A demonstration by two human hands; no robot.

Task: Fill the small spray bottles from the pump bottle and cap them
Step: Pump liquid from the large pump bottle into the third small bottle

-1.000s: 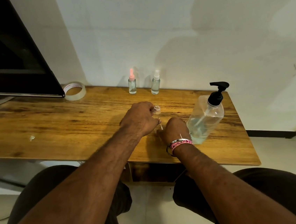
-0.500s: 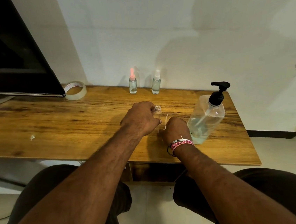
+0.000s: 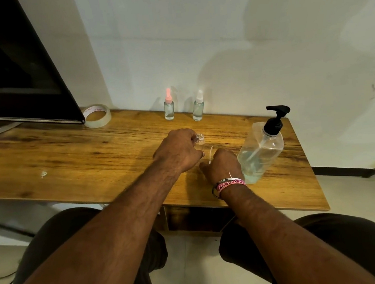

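Note:
My left hand (image 3: 178, 152) grips a small clear spray bottle (image 3: 199, 140) with its neck uncapped, standing on the wooden table (image 3: 79, 157). Just right of it, my right hand (image 3: 222, 164) holds a spray cap; only its thin white dip tube (image 3: 210, 154) sticks up from my fingers, the cap itself is hidden. The large clear pump bottle (image 3: 261, 150) with a black pump head stands right of my right hand, partly filled. Two capped small spray bottles stand by the wall: one with a pink cap (image 3: 169, 106) and one with a white cap (image 3: 198, 107).
A roll of clear tape (image 3: 97, 115) lies at the back left beside the lower edge of a dark monitor (image 3: 12, 67). A small white scrap (image 3: 43, 173) lies on the table's left part. The table's right end is past the pump bottle.
The white dip tube in my right hand has tilted and lifted slightly beside the open bottle. My left hand and the bottle have stayed in place.

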